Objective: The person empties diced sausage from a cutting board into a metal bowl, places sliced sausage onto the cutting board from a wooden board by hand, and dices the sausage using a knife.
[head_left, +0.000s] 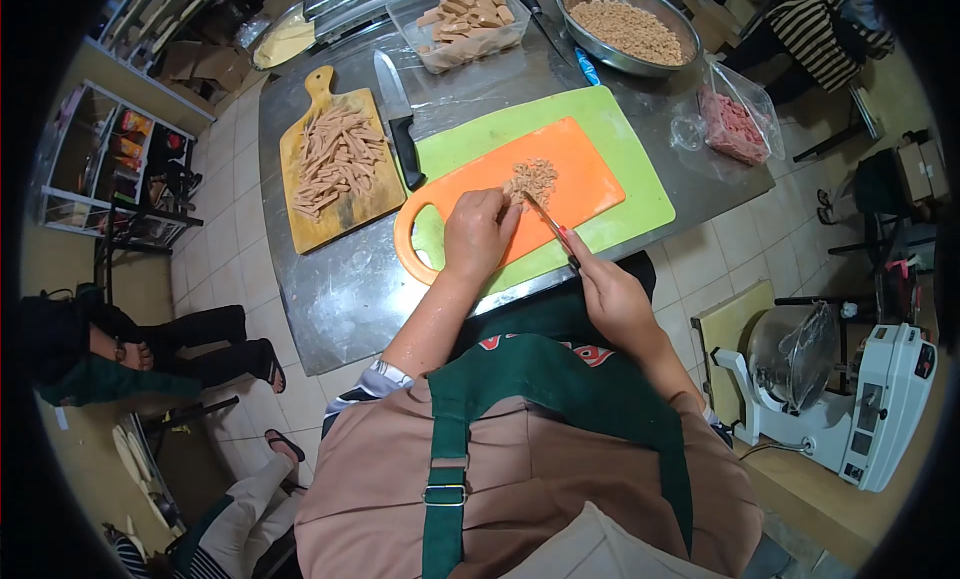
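My right hand [605,284] is closed round the handle of a knife [545,217], whose blade reaches into a small heap of diced food [533,179] on the orange cutting board [575,169]. Fingers bent together, my left hand [478,229] rests on that board beside the blade tip; what its fingertips hold, if anything, is hidden. Under the orange board lies a larger green board [640,179]. To the left, a wooden board [300,219] carries a pile of cut strips [340,154]. A large knife with a black handle [405,151] lies between the boards.
At the table's back stand a clear container of brown pieces [465,54] and a metal bowl [690,54] of diced food. A bag of pink meat [735,124] sits at the right. A white machine [880,409] is lower right. Other people sit at left and stand upper right.
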{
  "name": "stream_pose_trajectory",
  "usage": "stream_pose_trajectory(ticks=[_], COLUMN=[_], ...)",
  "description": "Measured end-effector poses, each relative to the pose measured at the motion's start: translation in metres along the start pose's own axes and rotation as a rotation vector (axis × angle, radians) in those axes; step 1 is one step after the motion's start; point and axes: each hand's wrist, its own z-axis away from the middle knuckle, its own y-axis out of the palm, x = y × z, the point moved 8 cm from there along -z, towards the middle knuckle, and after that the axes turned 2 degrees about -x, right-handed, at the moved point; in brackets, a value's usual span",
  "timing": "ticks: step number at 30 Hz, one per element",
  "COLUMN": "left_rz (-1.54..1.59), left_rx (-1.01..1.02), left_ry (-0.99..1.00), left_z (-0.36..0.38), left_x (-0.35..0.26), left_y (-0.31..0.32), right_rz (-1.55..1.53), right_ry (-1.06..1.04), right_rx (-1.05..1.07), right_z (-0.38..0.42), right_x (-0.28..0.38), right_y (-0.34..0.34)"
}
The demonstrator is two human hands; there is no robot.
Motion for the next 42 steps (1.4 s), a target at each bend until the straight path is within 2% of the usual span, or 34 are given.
stream_pose_trajectory(ticks=[3,12,16,18,22,24,31,36,42], left_rz=[0.036,0.036,0.048,0.027,0.019,0.020,0.013,0.021,0.042], left_rx=[-0.098,-0.095,-0.096,-0.076,-0.076,-0.070,-0.055,-0.066,-0.076], left_ry=[0.083,0.073,0.068,0.056,0.082,0.065,0.102,0.132,0.107], left_z=[0.003,0.004,0.002,0.001,0.002,0.002,0.006,0.006,0.006], left_x=[-0.002,-0.003,-0.002,-0.001,-0.001,0.000,-0.002,-0.004,-0.002], left_y=[-0.005,-0.008,-0.008,-0.008,-0.009,-0.009,-0.009,-0.010,-0.009], right_rz=[0.036,0.197,0.260,0.356,0.325,0.295,0.077,0.202,0.264], right_ry=[0.007,0.041,0.054,-0.002,-0.035,-0.112,-0.037,0.022,0.040], right_rx=[0.032,0.153,0.161,0.125,0.092,0.003,-0.001,0.143,0.188], right_z=[-0.010,-0.025,-0.032,-0.027,0.001,0.009,-0.004,-0.022,-0.027], right_x=[0.007,0.007,0.008,0.012,0.010,0.013,0.008,0.007,0.006], right_y=[0.009,0.025,0.036,0.037,0.019,0.010,0.003,0.023,0.037])
